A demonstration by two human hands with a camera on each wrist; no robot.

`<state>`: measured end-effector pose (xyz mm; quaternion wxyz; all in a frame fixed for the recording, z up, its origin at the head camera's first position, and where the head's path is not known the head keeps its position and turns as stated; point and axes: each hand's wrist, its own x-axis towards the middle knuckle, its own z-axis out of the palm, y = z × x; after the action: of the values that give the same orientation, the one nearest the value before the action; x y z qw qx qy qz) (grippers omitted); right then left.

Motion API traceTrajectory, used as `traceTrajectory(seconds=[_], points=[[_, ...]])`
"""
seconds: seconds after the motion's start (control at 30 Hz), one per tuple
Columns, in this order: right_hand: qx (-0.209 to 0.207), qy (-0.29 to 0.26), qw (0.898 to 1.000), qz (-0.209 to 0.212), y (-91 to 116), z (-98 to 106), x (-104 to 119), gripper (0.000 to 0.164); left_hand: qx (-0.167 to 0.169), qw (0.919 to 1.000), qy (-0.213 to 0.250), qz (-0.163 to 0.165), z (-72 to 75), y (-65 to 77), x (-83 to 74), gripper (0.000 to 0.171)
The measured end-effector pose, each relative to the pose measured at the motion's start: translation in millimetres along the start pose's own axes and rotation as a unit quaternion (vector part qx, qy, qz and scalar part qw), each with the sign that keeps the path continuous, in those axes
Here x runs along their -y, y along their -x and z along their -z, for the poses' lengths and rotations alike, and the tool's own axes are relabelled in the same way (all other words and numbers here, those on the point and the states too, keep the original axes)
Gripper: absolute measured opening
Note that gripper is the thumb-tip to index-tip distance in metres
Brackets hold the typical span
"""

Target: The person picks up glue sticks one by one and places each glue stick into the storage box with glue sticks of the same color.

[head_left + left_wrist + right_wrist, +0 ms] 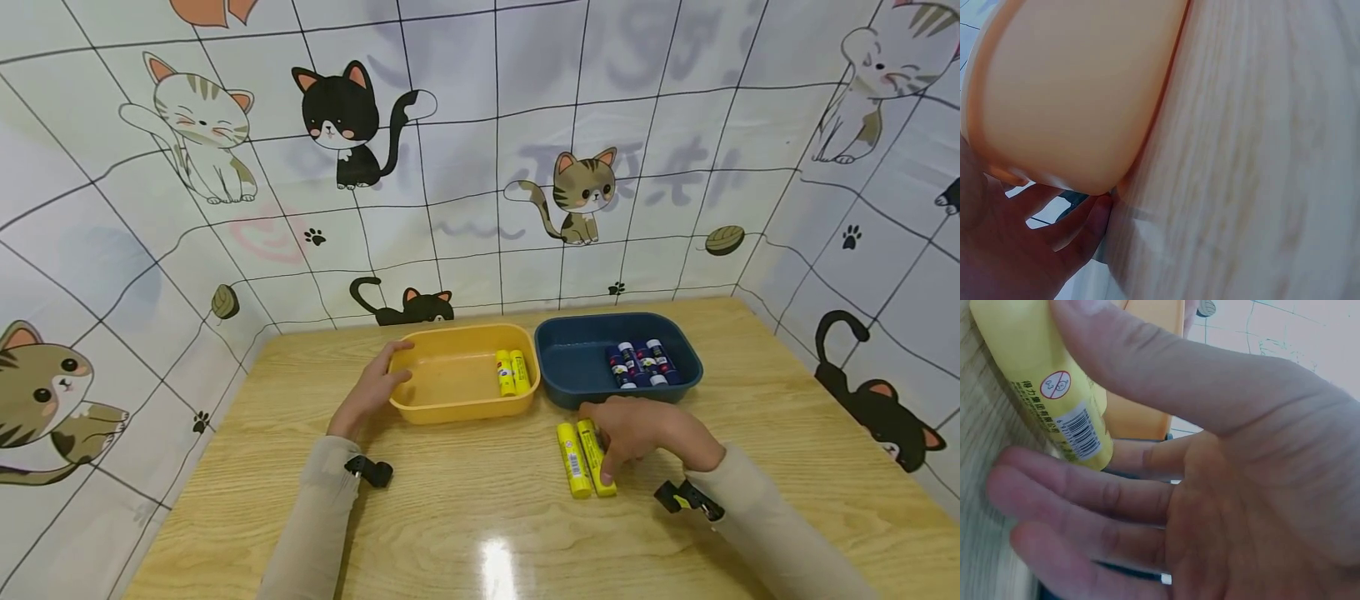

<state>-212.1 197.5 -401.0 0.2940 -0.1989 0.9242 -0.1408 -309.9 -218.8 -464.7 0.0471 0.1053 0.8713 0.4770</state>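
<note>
My left hand (369,390) grips the left end of a yellow plastic bin (457,412), thumb over the rim and fingers along the outside wall (1066,100). Two yellow glue sticks (506,373) lie inside that bin, at its right end. In front of the bins, two more lie side by side on the table. My right hand (637,429) pinches the right-hand glue stick (592,450) end to end, index finger at the far end and thumb at the near one. Its label and barcode face the right wrist camera. The left-hand glue stick (573,460) lies just beside it.
A dark blue bin (562,392) stands right of the yellow one, close against it. Several small dark-blue tubes with white ends (628,367) lie in its right half. Behind the wooden table (435,508) hangs a cat-printed cloth (465,208), which also covers both sides.
</note>
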Motion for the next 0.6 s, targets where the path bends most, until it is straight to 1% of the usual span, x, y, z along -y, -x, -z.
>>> traceTrajectory(seconds=[0.13,0.27,0.6], points=[[-0.015,0.022,1.000,0.004,-0.2,0.2,1.3,0.078,0.000,1.0000,0.000,-0.002,-0.1,-0.6,0.8,0.052],[-0.021,0.016,1.000,0.000,-0.1,-1.2,2.8,0.075,-0.001,1.0000,-0.003,-0.004,0.5,0.3,1.0,0.052],[-0.039,0.015,0.999,0.016,4.2,2.3,4.7,0.072,-0.002,0.9999,-0.006,-0.010,0.9,0.8,0.0,0.053]])
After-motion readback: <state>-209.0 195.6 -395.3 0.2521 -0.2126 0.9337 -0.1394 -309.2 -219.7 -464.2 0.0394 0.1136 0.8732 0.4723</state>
